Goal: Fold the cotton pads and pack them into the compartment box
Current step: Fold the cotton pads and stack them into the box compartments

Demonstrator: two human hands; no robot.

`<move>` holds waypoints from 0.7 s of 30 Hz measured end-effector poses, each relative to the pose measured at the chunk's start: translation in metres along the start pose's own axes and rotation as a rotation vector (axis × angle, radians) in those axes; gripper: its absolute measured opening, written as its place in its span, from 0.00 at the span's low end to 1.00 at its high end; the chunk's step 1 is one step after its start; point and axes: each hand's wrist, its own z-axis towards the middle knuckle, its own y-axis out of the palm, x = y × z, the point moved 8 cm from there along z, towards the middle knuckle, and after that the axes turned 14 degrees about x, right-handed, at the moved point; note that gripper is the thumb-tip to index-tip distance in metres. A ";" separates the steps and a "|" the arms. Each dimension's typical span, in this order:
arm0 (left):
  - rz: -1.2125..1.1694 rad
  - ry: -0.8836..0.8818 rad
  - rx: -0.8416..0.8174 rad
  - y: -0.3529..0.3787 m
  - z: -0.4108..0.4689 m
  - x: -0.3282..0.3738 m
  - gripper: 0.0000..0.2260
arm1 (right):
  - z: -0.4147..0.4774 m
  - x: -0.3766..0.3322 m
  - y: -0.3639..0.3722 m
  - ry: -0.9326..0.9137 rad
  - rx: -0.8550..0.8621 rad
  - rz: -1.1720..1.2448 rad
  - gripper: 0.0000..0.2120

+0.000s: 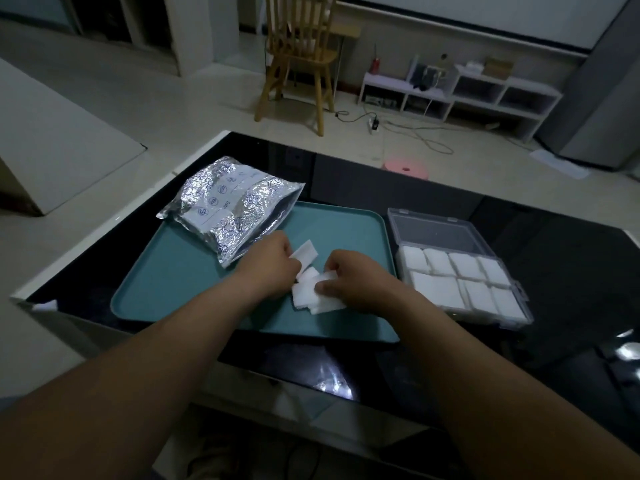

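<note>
Head view: mid-tray [180,271], left hand [273,268] pinches 1 cotton pad [305,254], right hand [353,275] pinches the pad pile [308,297]; compartment box [457,282] just beside the tray's right edge.

Everything is seen through a single wide-angle camera worn on the head, which is pointed forward and down at close range onto the black counter [571,271], the teal tray [180,278] and clear compartment box [436,232] being held mid-frame, while the floor [173,109] and a wooden chair [298,60] are taken in beyond.

Cotton pads [304,297] under right hand [349,278]
</note>
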 end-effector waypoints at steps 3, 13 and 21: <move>-0.026 -0.028 0.005 -0.002 0.003 -0.004 0.03 | 0.000 0.013 -0.008 0.051 0.031 0.101 0.09; -0.379 -0.200 0.037 -0.015 -0.003 -0.004 0.02 | -0.005 0.004 -0.033 -0.022 0.141 0.226 0.08; -1.023 -0.513 -0.032 0.007 -0.027 0.019 0.05 | -0.013 0.009 -0.027 0.477 0.084 1.222 0.10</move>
